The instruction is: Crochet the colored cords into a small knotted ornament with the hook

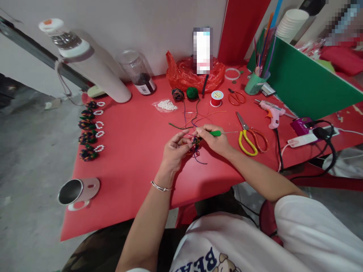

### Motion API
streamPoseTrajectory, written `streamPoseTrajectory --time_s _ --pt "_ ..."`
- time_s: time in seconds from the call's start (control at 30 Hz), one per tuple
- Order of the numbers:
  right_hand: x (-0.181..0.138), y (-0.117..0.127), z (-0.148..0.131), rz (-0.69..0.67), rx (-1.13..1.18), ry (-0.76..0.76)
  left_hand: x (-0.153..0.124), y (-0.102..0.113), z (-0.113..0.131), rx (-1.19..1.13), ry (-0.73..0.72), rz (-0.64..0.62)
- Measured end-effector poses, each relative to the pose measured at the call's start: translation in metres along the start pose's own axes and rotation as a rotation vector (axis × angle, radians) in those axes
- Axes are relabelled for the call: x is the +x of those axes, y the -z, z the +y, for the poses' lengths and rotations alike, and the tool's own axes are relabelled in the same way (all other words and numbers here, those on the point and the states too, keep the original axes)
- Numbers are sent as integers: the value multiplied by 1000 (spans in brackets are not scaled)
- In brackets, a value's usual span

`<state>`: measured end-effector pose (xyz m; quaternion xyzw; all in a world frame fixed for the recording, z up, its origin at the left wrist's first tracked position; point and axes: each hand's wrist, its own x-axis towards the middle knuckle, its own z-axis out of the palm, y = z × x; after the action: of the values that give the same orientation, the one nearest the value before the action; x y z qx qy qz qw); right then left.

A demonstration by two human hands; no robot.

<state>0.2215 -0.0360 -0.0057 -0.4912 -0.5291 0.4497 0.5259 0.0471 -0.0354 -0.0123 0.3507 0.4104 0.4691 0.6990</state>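
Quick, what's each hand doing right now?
Left hand: fingers closed, pinching the small dark yarn piece.
Right hand: closed, holding the green-handled tool.

Tall bottle (pixel 98 71) beside jar (pixel 138 73); mug (pixel 88 188) well apart; paper cups (pixel 292 24) stacked.

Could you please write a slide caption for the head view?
Left hand and right hand meet at dark yarn above a red table, the right holding a green-handled tool.
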Motion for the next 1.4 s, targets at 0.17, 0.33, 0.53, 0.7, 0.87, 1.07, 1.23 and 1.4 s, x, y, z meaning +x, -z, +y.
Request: streamPoseTrajectory --time_s 0.17,0.33,0.53,0.7,0.87,1.07,1.23,1.4 --pt "1 2 0 -14 38 -19 1 0 1 13 13 -25" --pt "5 5 0 -32 64 -37 2 5 4 43 18 -12" --pt "2 4 3 -1 -24 21 1 4 3 62 -52 -5" --pt "-10 0 3 40 -255 317 0 -1 2 -19 -3 9" --pt "-14 -1 1 31 -166 367 -1 4 9 -201 188 -134" --pt "-1 6 7 -140 110 100 -1 15 16 -139 283 -187" --pt "4 14 3 -300 53 30 0 20 16 -95 262 -173" --pt "4 19 -5 -353 -77 93 -1 20 14 -68 219 -133"
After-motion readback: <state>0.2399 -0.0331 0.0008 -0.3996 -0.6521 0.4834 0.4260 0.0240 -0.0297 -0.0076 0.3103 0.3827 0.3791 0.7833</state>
